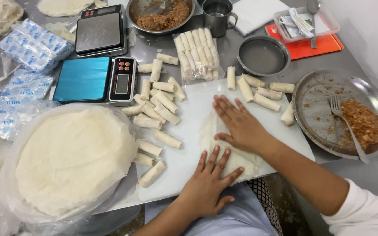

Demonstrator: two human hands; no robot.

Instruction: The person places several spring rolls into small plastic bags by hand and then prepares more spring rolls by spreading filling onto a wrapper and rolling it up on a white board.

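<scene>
1. While your left hand (206, 185) lies flat with fingers spread on the near end of the thin wrapper (230, 150), your right hand (240, 126) presses open-palmed on its middle; neither grip closes on anything.
2. Under the wrapper is a white cutting board (193, 118), set on the grey steel bench (364, 172).
3. Finished rolls (156, 111) lie scattered on the board's left, with more rolls (261, 94) along its far right edge.
4. At your left, a stack of round wrappers (71, 159) sits in clear plastic, with two scales (97, 78) beyond it.
5. At your right, a steel plate (318, 126) holds a fork (346, 126) and brown filling (364, 122).
</scene>
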